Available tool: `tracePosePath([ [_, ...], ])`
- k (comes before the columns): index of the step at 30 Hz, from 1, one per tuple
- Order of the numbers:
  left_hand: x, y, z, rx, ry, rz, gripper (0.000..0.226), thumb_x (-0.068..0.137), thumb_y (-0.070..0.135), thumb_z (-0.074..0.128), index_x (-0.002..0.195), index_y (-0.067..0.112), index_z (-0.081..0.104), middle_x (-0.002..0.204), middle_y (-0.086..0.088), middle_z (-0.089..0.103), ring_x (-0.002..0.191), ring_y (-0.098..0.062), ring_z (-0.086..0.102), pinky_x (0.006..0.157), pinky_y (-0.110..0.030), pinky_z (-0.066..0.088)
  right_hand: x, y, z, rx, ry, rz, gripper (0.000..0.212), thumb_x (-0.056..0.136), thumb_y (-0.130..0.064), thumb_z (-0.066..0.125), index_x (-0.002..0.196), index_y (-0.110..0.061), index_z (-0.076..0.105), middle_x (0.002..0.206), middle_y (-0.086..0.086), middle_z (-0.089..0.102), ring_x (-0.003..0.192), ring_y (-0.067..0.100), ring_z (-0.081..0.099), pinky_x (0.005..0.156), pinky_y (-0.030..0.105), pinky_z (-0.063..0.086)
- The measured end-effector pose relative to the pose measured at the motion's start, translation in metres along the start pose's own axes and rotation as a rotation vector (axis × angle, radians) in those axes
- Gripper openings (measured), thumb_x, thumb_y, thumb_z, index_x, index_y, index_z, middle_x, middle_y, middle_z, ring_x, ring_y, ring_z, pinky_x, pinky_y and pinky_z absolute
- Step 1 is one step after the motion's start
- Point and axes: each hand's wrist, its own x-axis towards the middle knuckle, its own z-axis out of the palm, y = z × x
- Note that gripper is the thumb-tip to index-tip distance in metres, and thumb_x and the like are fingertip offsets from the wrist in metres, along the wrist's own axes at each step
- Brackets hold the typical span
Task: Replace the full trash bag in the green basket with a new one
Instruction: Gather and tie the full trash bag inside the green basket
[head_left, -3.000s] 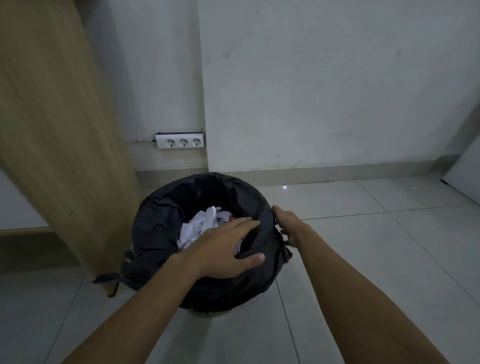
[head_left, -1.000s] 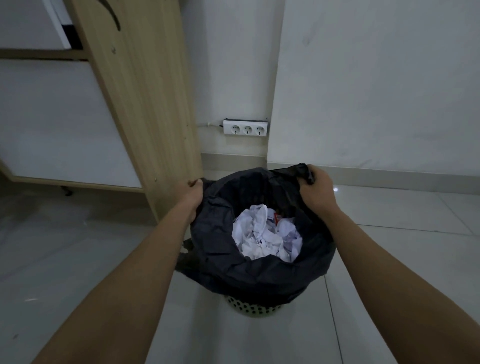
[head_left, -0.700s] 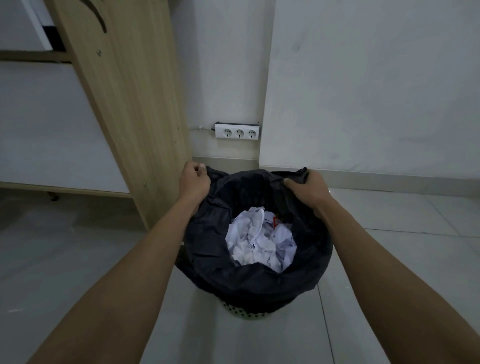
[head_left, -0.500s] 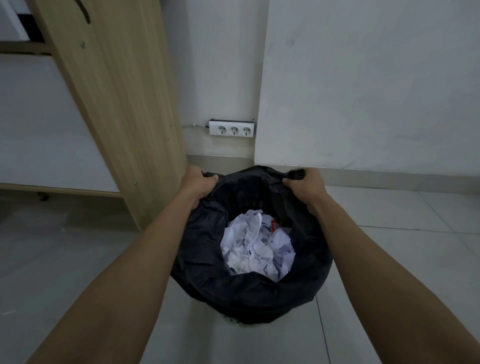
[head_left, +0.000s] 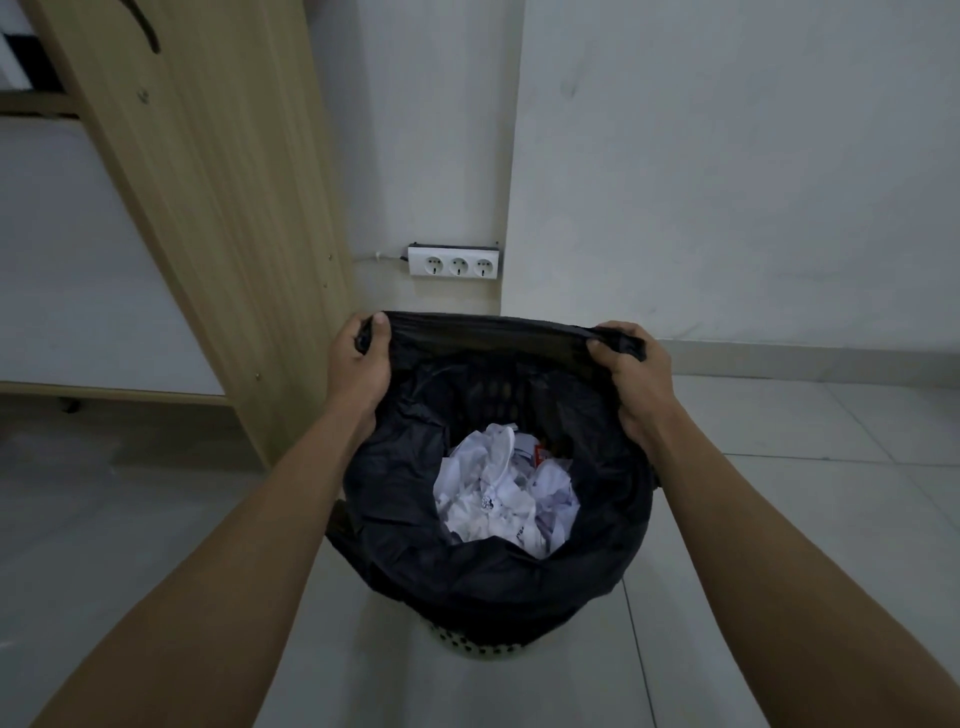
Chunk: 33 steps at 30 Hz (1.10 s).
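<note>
Black trash bag (head_left: 467, 582) gripped at both sides of its rim, seated in the green basket (head_left: 478, 647).

A wooden panel (head_left: 208, 208) stands at 10 o'clock from the bag. The left hand (head_left: 361, 364) pinches the rim at 10 o'clock, fingers curled round the plastic. Crumpled white paper (head_left: 498, 493) fills the bag's middle, and the basket's dotted base shows at 6 o'clock. A socket strip (head_left: 454, 266) sits on the wall at 12 o'clock. The right hand (head_left: 634, 384) clutches the rim at 2 o'clock.

Found no words or numbers clear enough to read. Saw only tiny dark marks on the crumpled white paper (head_left: 506, 493) inside the black trash bag (head_left: 467, 582), too small to make out.
</note>
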Motion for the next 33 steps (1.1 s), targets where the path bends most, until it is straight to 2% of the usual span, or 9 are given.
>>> tracePosePath([
  [2, -0.002, 0.001, -0.006, 0.015, 0.005, 0.005, 0.031, 0.101, 0.046, 0.045, 0.102, 0.020, 0.061, 0.106, 0.002, 0.063, 0.095, -0.012, 0.057, 0.086, -0.023, 0.046, -0.006, -0.005, 0.000, 0.044, -0.012, 0.008, 0.020, 0.084, 0.004, 0.072, 0.091, -0.014, 0.067, 0.091, 0.009, 0.068, 0.085, 0.022, 0.065, 0.080, 0.034, 0.058],
  [6, -0.015, 0.008, -0.012, 0.180, -0.059, 0.093, 0.032, 0.100, 0.041, 0.051, 0.107, 0.010, 0.055, 0.098, -0.001, 0.058, 0.094, -0.019, 0.056, 0.081, -0.030, 0.045, -0.017, -0.016, -0.007, -0.200, -0.050, -0.054, 0.021, 0.085, -0.010, 0.076, 0.102, -0.019, 0.067, 0.102, 0.005, 0.069, 0.094, 0.022, 0.066, 0.082, 0.034, 0.058],
  [10, -0.052, 0.021, -0.010, 0.726, -0.147, 0.411, 0.061, 0.084, 0.050, 0.063, 0.134, 0.023, 0.040, 0.148, -0.009, 0.031, 0.137, -0.029, 0.031, 0.113, -0.049, 0.030, -0.041, -0.037, -0.023, -0.407, -0.178, 0.001, 0.047, 0.090, -0.046, 0.068, 0.128, -0.022, 0.054, 0.117, -0.004, 0.061, 0.106, 0.012, 0.062, 0.081, 0.024, 0.051],
  [13, -0.103, 0.040, 0.006, 0.850, -0.474, 0.772, 0.058, 0.081, 0.059, 0.059, 0.131, 0.032, 0.048, 0.158, -0.004, 0.018, 0.148, -0.025, 0.015, 0.118, -0.056, 0.015, -0.055, -0.042, -0.050, -0.405, -0.269, 0.220, 0.076, 0.087, -0.082, 0.032, 0.146, -0.035, 0.043, 0.144, -0.010, 0.051, 0.133, 0.012, 0.047, 0.104, 0.038, 0.037],
  [16, -0.147, 0.044, 0.026, 0.810, -0.917, 0.862, 0.059, 0.088, 0.065, 0.051, 0.135, 0.031, 0.050, 0.159, 0.001, 0.024, 0.148, -0.019, 0.019, 0.119, -0.046, 0.021, -0.065, -0.028, -0.081, -0.403, -0.280, 0.428, 0.098, 0.075, -0.094, 0.009, 0.150, -0.037, 0.038, 0.155, -0.001, 0.042, 0.147, 0.019, 0.031, 0.113, 0.055, 0.020],
  [19, -0.177, 0.032, 0.043, 0.937, -1.121, 0.899, 0.060, 0.099, 0.052, 0.042, 0.149, 0.022, 0.034, 0.162, 0.003, 0.020, 0.149, -0.016, 0.015, 0.119, -0.042, 0.020, -0.083, -0.013, -0.099, -0.524, -0.377, 0.645, 0.103, 0.076, -0.092, 0.008, 0.148, -0.027, 0.042, 0.148, 0.002, 0.049, 0.138, 0.027, 0.041, 0.114, 0.060, 0.017],
  [25, -0.177, 0.015, 0.050, 0.952, -0.963, 1.037, 0.052, 0.103, 0.042, 0.035, 0.151, 0.020, 0.034, 0.158, 0.003, 0.031, 0.143, -0.017, 0.030, 0.111, -0.038, 0.030, -0.102, -0.021, -0.107, -0.619, -0.534, 0.664, 0.086, 0.080, -0.078, 0.052, 0.143, -0.019, 0.049, 0.143, 0.004, 0.054, 0.134, 0.026, 0.048, 0.112, 0.052, 0.037],
  [29, -0.165, 0.015, 0.054, 0.971, -0.882, 1.052, 0.042, 0.102, 0.040, 0.037, 0.137, 0.020, 0.051, 0.146, 0.001, 0.048, 0.128, -0.021, 0.048, 0.095, -0.039, 0.042, -0.098, -0.036, -0.104, -0.396, -0.500, 0.611, 0.024, 0.095, -0.016, 0.066, 0.117, -0.006, 0.060, 0.100, 0.014, 0.074, 0.088, 0.026, 0.073, 0.078, 0.040, 0.061],
  [33, -0.159, 0.016, 0.051, 0.922, -0.813, 1.089, 0.029, 0.100, 0.022, 0.035, 0.110, 0.013, 0.060, 0.124, -0.005, 0.059, 0.101, -0.028, 0.058, 0.083, -0.046, 0.047, -0.095, -0.050, -0.076, -0.209, -0.322, 0.662, 0.010, 0.097, -0.005, 0.061, 0.103, 0.003, 0.063, 0.069, 0.013, 0.068, 0.053, 0.013, 0.066, 0.051, 0.021, 0.057],
])
